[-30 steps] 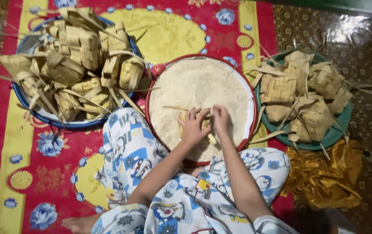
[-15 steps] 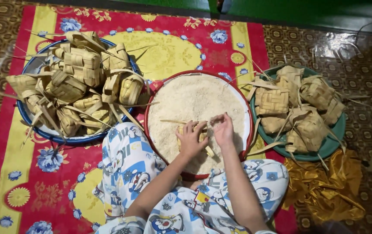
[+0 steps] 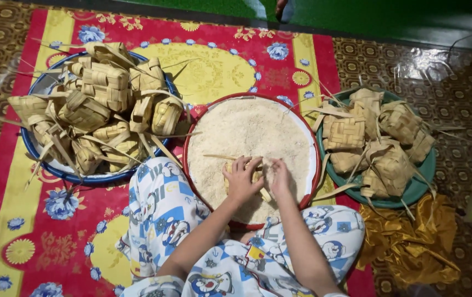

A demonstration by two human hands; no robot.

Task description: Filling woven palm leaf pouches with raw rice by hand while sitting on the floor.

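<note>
Hands over a red-rimmed tray of rice (image 3: 302,129), left hand (image 3: 241,180) and right hand (image 3: 280,179) both closed around a small woven palm-leaf pouch (image 3: 257,177) at the tray's 6 o'clock, blue basin of woven pouches (image 3: 95,107) at 9 o'clock, green basin of pouches (image 3: 376,143) at 3 o'clock.

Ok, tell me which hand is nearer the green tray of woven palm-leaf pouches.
Right. The right hand is over the rice on the side toward the green tray of woven pouches; the left hand sits beside it, farther off, toward the blue tray.
</note>
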